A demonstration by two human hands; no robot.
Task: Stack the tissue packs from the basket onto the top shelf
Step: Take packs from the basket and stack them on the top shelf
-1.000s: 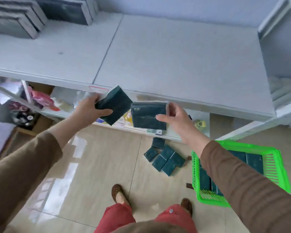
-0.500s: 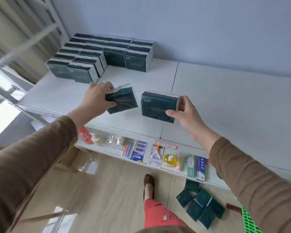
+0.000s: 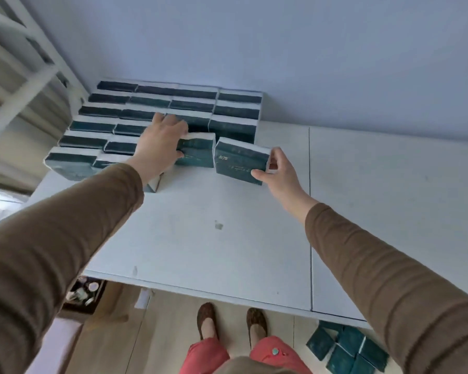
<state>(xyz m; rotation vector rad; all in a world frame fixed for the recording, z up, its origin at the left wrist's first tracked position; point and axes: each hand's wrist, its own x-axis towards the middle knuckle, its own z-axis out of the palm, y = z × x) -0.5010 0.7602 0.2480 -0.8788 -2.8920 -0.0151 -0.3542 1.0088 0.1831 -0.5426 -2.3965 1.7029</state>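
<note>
- the left hand (image 3: 161, 143) gripped a dark green tissue pack (image 3: 197, 152), thumb curled against its near face and the other fingers laid over its white top; the pack sat just right of the palm, standing on the top shelf (image 3: 227, 238) or very close to it, contact hidden.
- behind those fingers rose the stacked rows of packs (image 3: 173, 109), stepped up toward the wall; the left fingertips reached the front of that stack, and the held pack lay just in front of it.
- the right hand (image 3: 277, 171) pinched a second tissue pack (image 3: 241, 164), thumb on the lower right corner of its front face and fingers curled round its right end; the pack lay left of the fingers, tilted a little, its lower edge low over the shelf, whether touching could not be told.
- the two held packs were just beside each other, a narrow gap between them.
- compared with half a second earlier, both packs had gone from mid-air in front of the shelf edge to deep over the shelf, beside the stack; the left pack had turned from slanted to nearly square with the rows.
- loose packs on the floor (image 3: 346, 349) lay below the right sleeve, near the person's brown shoes (image 3: 207, 317).
</note>
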